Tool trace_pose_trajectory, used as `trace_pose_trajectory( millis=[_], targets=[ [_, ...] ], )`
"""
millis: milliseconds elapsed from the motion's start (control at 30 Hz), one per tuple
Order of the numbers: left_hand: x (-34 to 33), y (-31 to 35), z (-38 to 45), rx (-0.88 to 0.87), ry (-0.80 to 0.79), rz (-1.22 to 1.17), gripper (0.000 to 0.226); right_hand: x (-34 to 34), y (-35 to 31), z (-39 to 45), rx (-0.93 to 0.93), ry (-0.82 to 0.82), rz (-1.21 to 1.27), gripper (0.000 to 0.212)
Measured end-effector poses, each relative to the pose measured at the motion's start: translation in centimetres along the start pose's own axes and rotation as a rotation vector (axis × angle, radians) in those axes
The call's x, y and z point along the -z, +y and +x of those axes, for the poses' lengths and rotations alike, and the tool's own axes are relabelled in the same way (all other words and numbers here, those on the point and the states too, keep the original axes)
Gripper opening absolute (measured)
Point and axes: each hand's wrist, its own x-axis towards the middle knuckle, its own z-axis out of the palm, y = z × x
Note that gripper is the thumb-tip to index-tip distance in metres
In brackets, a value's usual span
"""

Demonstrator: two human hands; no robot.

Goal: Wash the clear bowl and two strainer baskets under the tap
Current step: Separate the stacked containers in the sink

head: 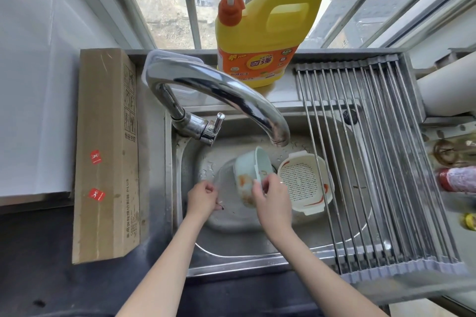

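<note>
Sink holds clear bowl, green basket, white basket.

Steel sink, clear bowl, white strainer basket inside

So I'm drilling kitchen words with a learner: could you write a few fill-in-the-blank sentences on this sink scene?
1. The right hand holds the pale green strainer basket by its ____.
2. The white strainer basket sits inside the ____.
3. The yellow detergent bottle has an ____ pump.
4. The roll-up rack lies across the sink's ____ side.

Missing words: rim; sink; orange; right
</note>
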Motion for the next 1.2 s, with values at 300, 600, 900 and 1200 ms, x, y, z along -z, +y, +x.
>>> trace_pose_trajectory(
  millis=[300, 600, 900, 1200],
  targets=[
    [-0.2, -0.5, 0.2, 0.049, 0.042, 0.014, 0.024, 3.2, 1.2, -1.7, 0.008, 0.196, 0.219, 0.018],
    [-0.5, 0.0, 0.0, 0.068, -0.051, -0.002, 0.019, 2.3, 2.8, -0.7, -0.074, 0.078, -0.345, 0.022],
    [-0.4, 1.2, -0.8, -0.072, -0.043, 0.152, 0.028, 1.2, 6.2, 2.3, -0.246, -0.188, -0.712, 0.024],
    [-0.1, 1.6, -1.3, -0.032, -0.172, 0.343, 0.019, 1.6, 8.5, 3.7, -0.314, -0.257, -0.671, 0.021]
  ],
)
